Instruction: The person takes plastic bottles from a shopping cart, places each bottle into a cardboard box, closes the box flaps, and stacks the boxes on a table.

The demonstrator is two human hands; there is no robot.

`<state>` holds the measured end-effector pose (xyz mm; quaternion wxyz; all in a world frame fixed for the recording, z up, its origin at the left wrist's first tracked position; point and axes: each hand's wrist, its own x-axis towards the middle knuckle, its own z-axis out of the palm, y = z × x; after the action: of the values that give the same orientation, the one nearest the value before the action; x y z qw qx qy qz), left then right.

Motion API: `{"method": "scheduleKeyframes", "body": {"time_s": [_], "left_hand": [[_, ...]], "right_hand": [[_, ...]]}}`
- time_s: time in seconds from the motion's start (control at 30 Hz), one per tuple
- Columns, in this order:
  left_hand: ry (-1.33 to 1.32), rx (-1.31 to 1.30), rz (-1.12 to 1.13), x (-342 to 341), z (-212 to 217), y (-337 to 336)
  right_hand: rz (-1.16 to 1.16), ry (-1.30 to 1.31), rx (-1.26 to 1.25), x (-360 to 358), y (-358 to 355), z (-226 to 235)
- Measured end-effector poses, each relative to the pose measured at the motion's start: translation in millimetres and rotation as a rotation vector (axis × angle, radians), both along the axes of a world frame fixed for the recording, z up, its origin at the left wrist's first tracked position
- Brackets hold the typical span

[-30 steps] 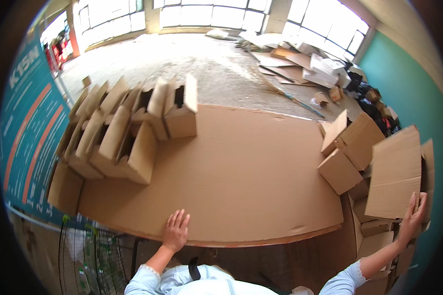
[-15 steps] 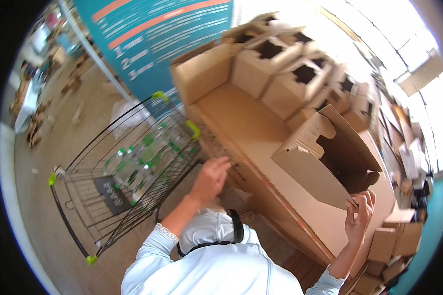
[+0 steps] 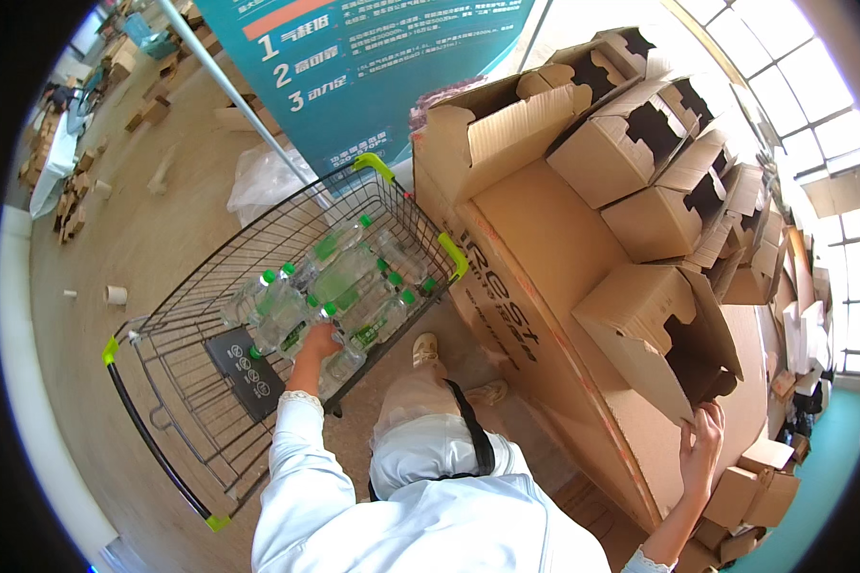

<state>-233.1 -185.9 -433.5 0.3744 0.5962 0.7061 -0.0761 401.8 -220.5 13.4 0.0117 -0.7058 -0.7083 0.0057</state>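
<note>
Over on the left, my left hand [image 3: 317, 342] is down in the shopping cart [image 3: 222, 258], its fingers curled at a clear plastic bottle [image 3: 346, 363]. Several more clear bottles with green caps [image 3: 339, 277] lie and lean around it; exactly where the fingertips meet the bottle is partly hidden. On the right, my right hand [image 3: 703, 439] pinches the lower edge of an open cardboard box [image 3: 631, 320]. That box lies tilted on a large cardboard carton [image 3: 602, 382], its dark opening turned to the right.
Several open cardboard boxes [image 3: 602, 158] stand on the carton's far side. A teal banner [image 3: 354, 76] rises behind the cart, with clear plastic film [image 3: 263, 186] at its foot. Smaller brown boxes [image 3: 750, 492] are piled at the lower right. My foot [image 3: 425, 349] is between cart and carton.
My left hand has moved from beside the large carton down and left into the cart, onto a bottle. The right hand keeps hold of the box edge. The whole view has shifted.
</note>
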Motion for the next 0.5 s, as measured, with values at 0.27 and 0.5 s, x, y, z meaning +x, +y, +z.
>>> {"method": "scheduleKeyframes", "body": {"time_s": [0.27,0.5], "left_hand": [[0.125,-0.198,-0.112,78.5,4.7,53.6],[0.227,-0.121,-0.148,102.0,3.5,55.3]], "right_hand": [[-0.077,0.037,-0.018,-15.6,3.6,-3.7],[-0.070,0.016,-0.024,-13.2,-5.6,-5.5]]}}
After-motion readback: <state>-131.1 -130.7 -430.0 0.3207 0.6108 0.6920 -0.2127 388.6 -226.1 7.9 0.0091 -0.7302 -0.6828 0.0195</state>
